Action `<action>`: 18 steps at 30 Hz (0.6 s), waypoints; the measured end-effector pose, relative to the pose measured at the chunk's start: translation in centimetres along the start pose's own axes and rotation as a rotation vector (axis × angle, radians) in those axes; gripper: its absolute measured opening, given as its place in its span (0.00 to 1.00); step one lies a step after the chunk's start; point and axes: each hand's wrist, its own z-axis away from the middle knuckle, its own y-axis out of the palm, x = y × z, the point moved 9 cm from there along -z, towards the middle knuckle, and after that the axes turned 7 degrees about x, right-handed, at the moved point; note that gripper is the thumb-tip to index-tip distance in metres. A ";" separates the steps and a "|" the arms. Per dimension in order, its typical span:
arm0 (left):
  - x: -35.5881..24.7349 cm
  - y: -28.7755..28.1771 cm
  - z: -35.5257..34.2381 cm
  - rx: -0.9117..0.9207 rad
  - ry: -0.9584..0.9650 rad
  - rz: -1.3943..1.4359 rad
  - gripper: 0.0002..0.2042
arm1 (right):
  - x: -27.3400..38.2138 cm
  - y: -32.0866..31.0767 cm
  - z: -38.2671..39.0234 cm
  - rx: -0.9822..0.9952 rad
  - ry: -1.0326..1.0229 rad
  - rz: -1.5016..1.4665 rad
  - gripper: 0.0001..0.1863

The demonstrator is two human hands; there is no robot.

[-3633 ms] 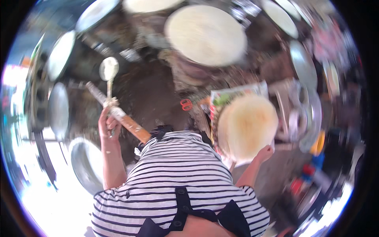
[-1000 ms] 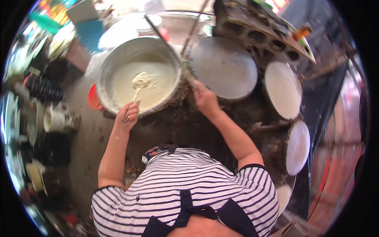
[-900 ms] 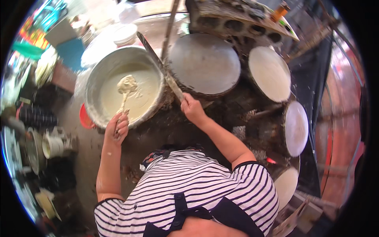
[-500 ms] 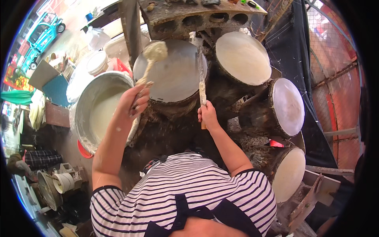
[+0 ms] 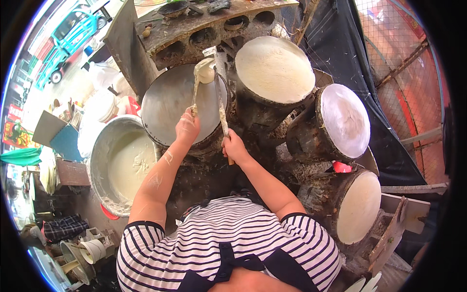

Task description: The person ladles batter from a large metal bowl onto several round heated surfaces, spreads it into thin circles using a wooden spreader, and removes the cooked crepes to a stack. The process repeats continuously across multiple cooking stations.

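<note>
My left hand is closed around the handle of a batter-coated ladle, raised over a round griddle with a bare grey surface. My right hand grips the wooden handle of a long flat spatula, whose blade is smeared with batter. The ladle's head is right beside the blade near the griddle's far right edge; whether they touch I cannot tell. To the left of my left forearm stands a big metal basin, holding pale, thick batter.
Three more drum-shaped stoves curve round to my right, topped by a far griddle, a middle one and a near one, all covered in pale layers. A sooty block shelf lies beyond. Black sheeting hangs at right.
My left hand has brought the ladle rightward, up against or close to the spatula blade. The spatula now leans over the griddle's right side. The whole view has shifted a little.
</note>
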 end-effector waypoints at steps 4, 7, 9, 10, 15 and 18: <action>0.5 -1.7 0.5 -0.072 0.023 -0.223 0.21 | -1.1 -1.6 -0.2 -0.141 -0.129 0.239 0.17; 1.2 -2.2 0.4 -0.072 0.007 -0.271 0.24 | -1.0 -0.3 -2.1 -0.188 -0.238 0.384 0.17; 2.1 -2.4 0.3 -0.090 -0.006 -0.284 0.25 | 0.0 0.2 -2.9 -0.196 -0.214 0.373 0.15; 2.6 -2.4 0.4 -0.105 -0.013 -0.287 0.25 | 0.6 -0.1 -2.2 -0.232 -0.235 0.406 0.15; 4.6 -3.0 0.3 -0.122 -0.089 -0.278 0.25 | 1.4 0.8 -1.5 -0.294 -0.247 0.520 0.17; 5.4 -3.5 0.5 -0.140 -0.125 -0.255 0.24 | 2.4 1.3 -2.9 -0.282 -0.235 0.600 0.19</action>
